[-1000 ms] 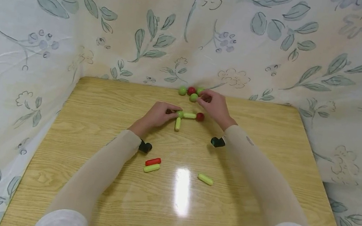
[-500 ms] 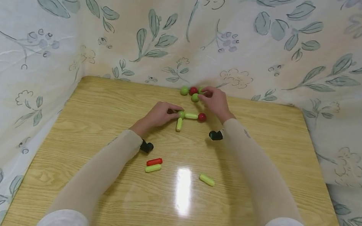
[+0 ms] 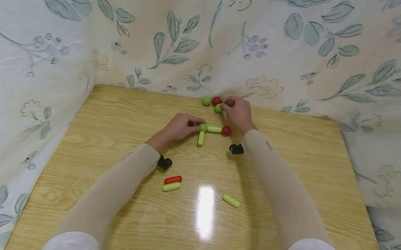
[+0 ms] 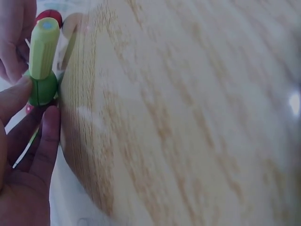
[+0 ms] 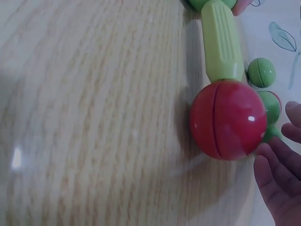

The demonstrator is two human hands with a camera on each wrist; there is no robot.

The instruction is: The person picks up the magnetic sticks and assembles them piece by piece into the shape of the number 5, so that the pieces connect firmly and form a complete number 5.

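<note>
My left hand [image 3: 181, 127] pinches a green ball [image 4: 43, 89] between thumb and fingers. A yellow-green ribbed rod [image 4: 44, 49] stands out from that ball toward me. Another such rod [image 5: 222, 42] runs right from it to a red ball [image 5: 229, 120], all joined in one piece. Farther back, my right hand [image 3: 240, 112] has its thumb and fingertips around a green ball [image 5: 272, 133] that is mostly hidden by the fingers. Right against the thumb in the head view is a second green ball [image 3: 219, 109].
At the table's far edge sit another red ball [image 3: 216, 101] and a green ball [image 3: 206, 100]. Nearer me lie a red rod [image 3: 173, 179] beside a yellow-green rod [image 3: 171, 187], and a lone yellow-green rod [image 3: 231, 200] to the right. Floral cloth [image 3: 197, 35] rises behind the table [image 3: 269, 237].
The whole head view has shifted slightly. My right forearm has swung a little inward while its fingers stay at the far balls. The left hand keeps its pinch on the joined piece.
</note>
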